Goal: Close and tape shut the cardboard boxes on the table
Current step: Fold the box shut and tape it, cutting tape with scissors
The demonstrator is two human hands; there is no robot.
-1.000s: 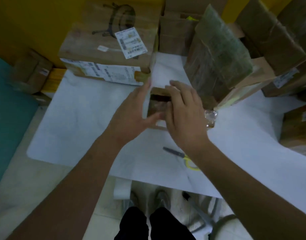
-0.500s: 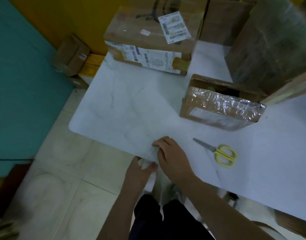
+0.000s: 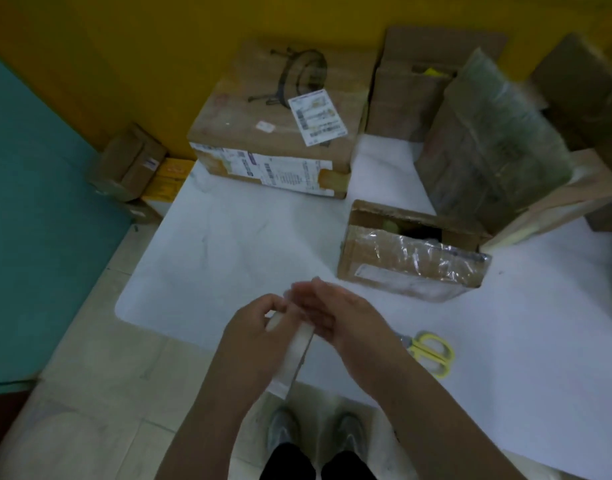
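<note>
My left hand [image 3: 254, 329] grips a whitish tape roll [image 3: 292, 358], held edge-on over the table's front edge. My right hand [image 3: 347, 322] meets the roll from the right, its blurred fingertips at the roll's upper rim. Behind the hands sits a small cardboard box [image 3: 410, 268] with crinkled clear plastic on its near side. Its top shows a dark gap between the flaps. A large closed box [image 3: 273, 140] with a shipping label stands at the back of the white table [image 3: 228, 244].
Yellow-handled scissors [image 3: 432, 351] lie on the table just right of my right wrist. A tall plastic-wrapped box [image 3: 491, 143] leans at the right, with more boxes [image 3: 405, 95] behind it. Small boxes [image 3: 128, 164] sit on the floor at the left.
My hands left the small box, dropped to the table's front edge, and have now risen holding a tape roll. The camera view swung left and back.
</note>
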